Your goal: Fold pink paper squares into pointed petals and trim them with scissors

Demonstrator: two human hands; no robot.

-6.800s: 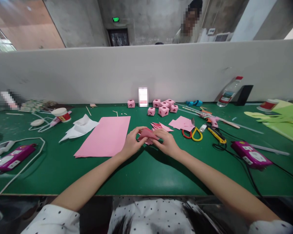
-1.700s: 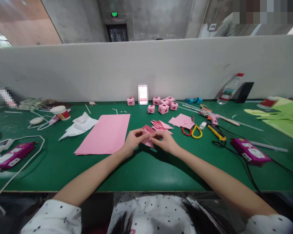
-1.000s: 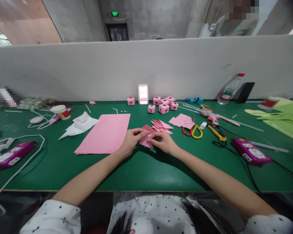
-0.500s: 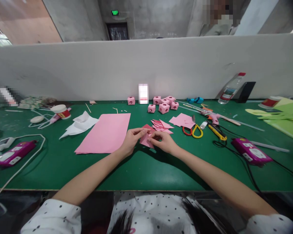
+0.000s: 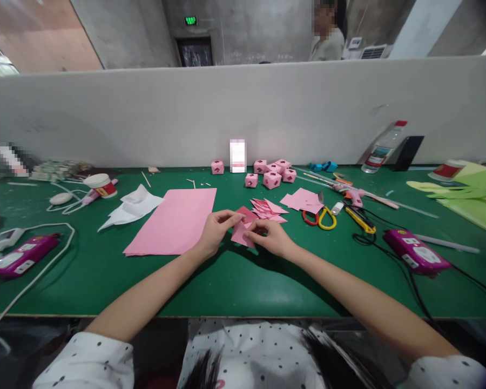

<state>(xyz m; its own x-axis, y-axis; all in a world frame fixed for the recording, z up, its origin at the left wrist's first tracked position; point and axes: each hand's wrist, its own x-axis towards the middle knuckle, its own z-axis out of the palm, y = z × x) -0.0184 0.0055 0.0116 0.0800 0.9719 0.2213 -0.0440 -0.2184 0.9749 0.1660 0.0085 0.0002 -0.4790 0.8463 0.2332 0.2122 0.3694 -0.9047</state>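
Between my hands, above the green table, is a folded piece of pink paper (image 5: 238, 234). My left hand (image 5: 217, 231) pinches its upper left edge, with the fingers closed. On the right side of the paper, my right hand (image 5: 270, 235) is closed in a pinch as well. Just behind lies a pile of folded pink paper pieces (image 5: 267, 207). Farther back sit several pink paper cubes (image 5: 272, 179) with dark diamond openings. A stack of flat pink sheets (image 5: 174, 221) lies to the left of my left hand.
Right of the hands are loose pink paper squares (image 5: 302, 199), scissors (image 5: 328, 218), a yellow cutter (image 5: 360, 220), a pink glue gun (image 5: 354, 195) and a purple power box (image 5: 417, 252). Crumpled white tissue (image 5: 133, 208) and a paper cup (image 5: 101, 185) stand left. A grey partition (image 5: 146, 113) borders the back.
The paper in my hands has opened slightly along its folds, and my left hand has shifted a little left. A person behind the partition has moved left.
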